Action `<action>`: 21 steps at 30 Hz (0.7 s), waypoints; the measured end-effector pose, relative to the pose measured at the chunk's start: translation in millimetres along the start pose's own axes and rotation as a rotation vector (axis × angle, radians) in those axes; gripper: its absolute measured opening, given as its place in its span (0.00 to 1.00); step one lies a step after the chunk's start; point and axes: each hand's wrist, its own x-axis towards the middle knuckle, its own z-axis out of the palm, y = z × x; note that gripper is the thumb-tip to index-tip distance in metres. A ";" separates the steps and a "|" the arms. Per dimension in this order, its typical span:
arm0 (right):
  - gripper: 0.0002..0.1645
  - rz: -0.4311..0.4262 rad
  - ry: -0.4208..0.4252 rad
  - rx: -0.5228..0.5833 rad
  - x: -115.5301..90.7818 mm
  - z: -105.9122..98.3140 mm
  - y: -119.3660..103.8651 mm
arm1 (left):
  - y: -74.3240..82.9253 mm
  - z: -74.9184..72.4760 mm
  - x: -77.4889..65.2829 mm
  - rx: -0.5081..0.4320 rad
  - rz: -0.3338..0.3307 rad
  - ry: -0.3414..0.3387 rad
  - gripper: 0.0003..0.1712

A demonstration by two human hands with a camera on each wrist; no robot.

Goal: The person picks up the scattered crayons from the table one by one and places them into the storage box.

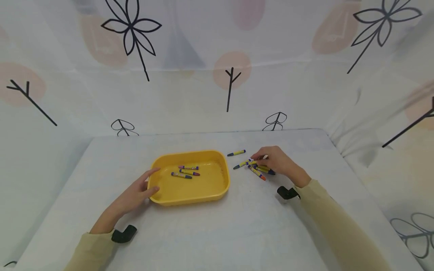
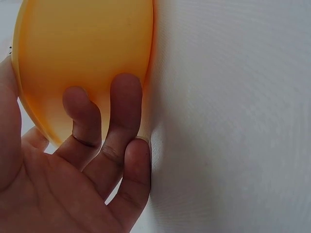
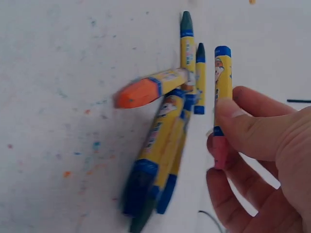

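My left hand (image 1: pixel 133 194) grips the left end of a yellow tray (image 1: pixel 203 190). Its thumb and a finger reach over the rim, while other curled fingers lie against the outer wall (image 2: pixel 87 43) in the left wrist view. Three crayons (image 1: pixel 181 175) lie in the tray. Right of it, my right hand (image 1: pixel 276 162) pinches a pink-tipped crayon (image 3: pixel 223 82) with a yellow-and-blue wrapper, held above the table beside a small pile. That pile has an orange crayon (image 3: pixel 141 94), a green one (image 3: pixel 187 53) and several dark-tipped ones (image 3: pixel 153 145), partly hidden by the hand in the head view.
A single dark-tipped crayon (image 1: pixel 236 153) lies apart, behind the pile and near the tray's right end. The white tabletop (image 1: pixel 217 233) bears small coloured specks near the crayons. Patterned cloth (image 1: pixel 190 98) rises behind the table and at its sides.
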 end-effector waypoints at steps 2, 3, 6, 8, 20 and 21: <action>0.15 -0.028 -0.022 -0.038 0.9 -3.2 -7.4 | 0.5 -0.2 -0.4 0.002 0.000 0.001 0.39; 0.15 -0.038 -0.030 -0.056 1.4 -4.8 -11.5 | 0.8 -0.3 -0.5 0.003 0.002 0.000 0.39; 0.15 -0.065 -0.041 -0.093 4.3 -10.0 -27.5 | 1.5 -0.7 -1.0 0.003 0.000 0.000 0.39; 0.15 -0.105 -0.034 -0.087 6.8 -12.5 -37.7 | 2.0 -0.4 -1.1 0.000 -0.001 -0.001 0.39; 0.12 -0.121 0.005 0.150 49.1 0.8 -96.0 | 4.1 0.2 -1.5 0.019 0.005 -0.004 0.39; 0.12 -0.123 0.007 0.160 54.2 3.9 -100.1 | 4.2 -0.1 -1.2 0.021 0.004 -0.002 0.39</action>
